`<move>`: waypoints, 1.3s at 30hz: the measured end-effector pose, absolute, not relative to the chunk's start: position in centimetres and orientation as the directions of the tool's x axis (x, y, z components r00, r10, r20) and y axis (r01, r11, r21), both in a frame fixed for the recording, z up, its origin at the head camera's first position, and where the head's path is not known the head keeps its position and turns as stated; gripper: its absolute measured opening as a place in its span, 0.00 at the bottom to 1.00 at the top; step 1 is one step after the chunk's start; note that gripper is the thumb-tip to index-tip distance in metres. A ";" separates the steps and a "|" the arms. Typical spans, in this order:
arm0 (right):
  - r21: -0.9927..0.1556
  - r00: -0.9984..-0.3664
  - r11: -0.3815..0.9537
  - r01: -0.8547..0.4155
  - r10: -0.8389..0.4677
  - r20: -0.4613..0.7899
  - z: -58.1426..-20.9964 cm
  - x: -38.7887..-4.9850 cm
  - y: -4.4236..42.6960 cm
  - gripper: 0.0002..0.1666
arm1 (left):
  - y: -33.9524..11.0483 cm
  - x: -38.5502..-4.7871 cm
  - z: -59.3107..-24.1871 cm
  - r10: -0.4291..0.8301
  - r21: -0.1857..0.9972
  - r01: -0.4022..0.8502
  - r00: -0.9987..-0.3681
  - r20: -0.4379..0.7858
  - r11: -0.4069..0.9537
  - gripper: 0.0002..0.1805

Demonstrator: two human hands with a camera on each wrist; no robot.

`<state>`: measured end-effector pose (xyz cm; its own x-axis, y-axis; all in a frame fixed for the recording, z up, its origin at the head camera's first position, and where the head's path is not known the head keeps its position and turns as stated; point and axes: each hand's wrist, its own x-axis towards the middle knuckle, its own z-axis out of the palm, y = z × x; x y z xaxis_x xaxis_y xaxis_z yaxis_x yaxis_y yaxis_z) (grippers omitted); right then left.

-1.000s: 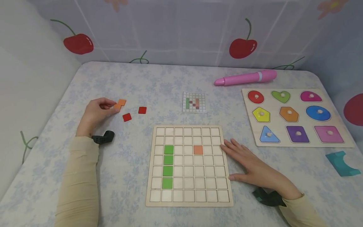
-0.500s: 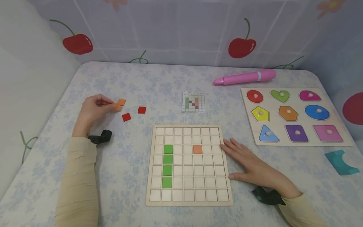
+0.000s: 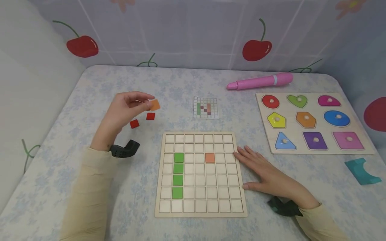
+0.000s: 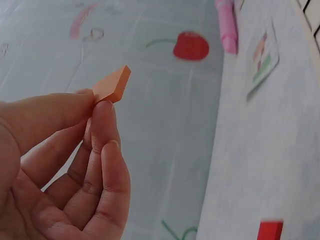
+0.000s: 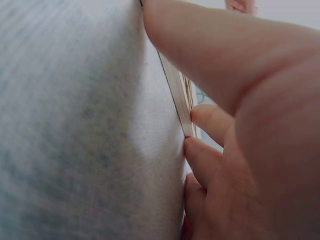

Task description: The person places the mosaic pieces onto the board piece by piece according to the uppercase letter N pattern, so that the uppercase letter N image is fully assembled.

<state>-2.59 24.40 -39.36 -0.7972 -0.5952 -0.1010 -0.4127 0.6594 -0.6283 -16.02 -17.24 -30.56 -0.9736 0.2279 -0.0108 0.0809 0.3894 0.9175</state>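
Observation:
Between thumb and fingertips the left hand [image 3: 125, 108] pinches an orange tile [image 3: 155, 104], held up off the table above and beside two red tiles [image 3: 150, 116]. In the left wrist view the orange tile [image 4: 112, 86] juts out past the fingertips. The right hand [image 3: 268, 175] lies with fingers spread, its fingertips and thumb touching the right edge of the wooden grid board [image 3: 201, 215]. On the board are a column of green tiles [image 3: 178, 180] and one orange-pink tile [image 3: 209, 157]. Whether another orange tile lies beneath the left hand cannot be seen.
A printed pattern card [image 3: 205, 107] lies behind the board, with a pink pen-shaped object [image 3: 260, 82] at the back. To the right are a shape puzzle board [image 3: 291, 125] and a teal curved piece [image 3: 362, 171].
The left hand has lifted an orange tile and moved right with it, over the area by the red tiles. The right hand has stayed at the board's edge.

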 end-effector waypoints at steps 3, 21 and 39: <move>-0.630 -0.798 0.660 -0.410 -0.594 -0.103 -39.3 -2.6 24.4 0.52 | -14.7 -15.0 -30.5 0.349 0.914 0.112 -0.936 -0.034 0.390 0.14; -0.628 -0.799 0.675 -0.387 -0.585 -0.137 -39.1 -2.6 24.3 0.52 | -5.8 -9.8 -36.6 0.687 0.867 0.287 -0.722 -0.083 0.408 0.03; -0.626 -0.810 0.690 -0.364 -0.567 -0.154 -39.2 -2.6 24.3 0.52 | -4.2 -8.0 -37.3 0.669 0.792 0.368 -0.740 -0.068 0.487 0.06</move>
